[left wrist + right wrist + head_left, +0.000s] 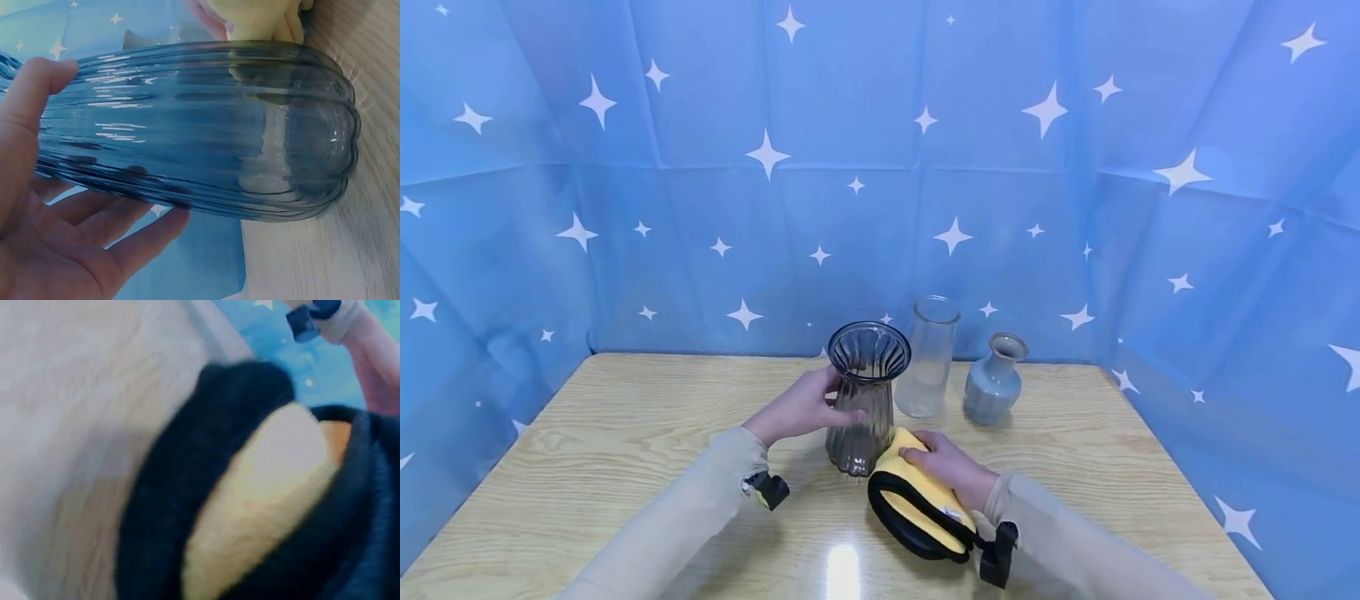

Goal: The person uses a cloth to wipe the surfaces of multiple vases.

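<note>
A dark, see-through ribbed glass vase (880, 408) with a flared rim is upright near the middle of the table. My left hand (805, 407) grips it from the left, thumb across the front and fingers curling behind. The left wrist view shows the vase (187, 131) lying across the picture. At its lower right side, my right hand (951, 471) holds a folded yellow cloth (925, 492) with black edging. The cloth's upper end is close beside the vase; whether they touch, I cannot tell. Blurred folds of the cloth (250, 500) fill the right wrist view and hide the fingers.
Behind the dark vase stands a tall clear glass vase (922, 375). A small blue-grey bottle-shaped vase (992, 387) stands to its right. The wood-grain table (647, 417) ends at a blue curtain (842, 208) with white stars, which encloses the back and sides.
</note>
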A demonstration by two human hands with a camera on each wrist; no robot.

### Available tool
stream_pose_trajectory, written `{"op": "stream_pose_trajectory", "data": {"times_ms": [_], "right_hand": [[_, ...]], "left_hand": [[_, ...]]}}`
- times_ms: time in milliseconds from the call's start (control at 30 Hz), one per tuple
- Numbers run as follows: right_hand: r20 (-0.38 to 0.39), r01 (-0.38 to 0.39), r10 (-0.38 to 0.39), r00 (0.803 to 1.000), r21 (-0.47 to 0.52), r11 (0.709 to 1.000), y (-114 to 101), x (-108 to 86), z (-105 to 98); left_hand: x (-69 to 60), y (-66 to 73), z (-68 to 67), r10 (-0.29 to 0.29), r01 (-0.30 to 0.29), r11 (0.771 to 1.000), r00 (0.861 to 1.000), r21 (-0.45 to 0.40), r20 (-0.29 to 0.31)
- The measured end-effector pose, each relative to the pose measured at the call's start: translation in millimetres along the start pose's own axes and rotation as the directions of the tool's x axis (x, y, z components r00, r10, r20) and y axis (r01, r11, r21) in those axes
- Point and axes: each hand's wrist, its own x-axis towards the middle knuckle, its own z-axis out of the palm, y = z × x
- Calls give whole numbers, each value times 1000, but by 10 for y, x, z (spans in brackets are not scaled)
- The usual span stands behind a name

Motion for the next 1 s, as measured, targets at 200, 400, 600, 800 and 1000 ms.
{"op": "stream_pose_trajectory", "data": {"times_ms": [200,400,600,800,1000], "right_hand": [[-124,63,-74,990,-85,994,-177,-104,36],[-139,206,-230,963,-170,964,-481,-114,-15],[-101,250,-282,954,-248,936,-762,-149,-148],[-57,256,-266,962,-142,956,-893,-176,-221],[-65,255,-252,966,35,966,-898,-190,-231]], "left_hand": [[10,-18,-10,5,-5,1000,1000,8,11],[6,-24,-27,-4,4,1000,1000,7,14],[8,-40,-11,-6,6,1000,1000,7,15],[11,-25,-3,-29,29,999,1000,33,9],[14,-20,-13,-34,33,999,999,34,18]]}}
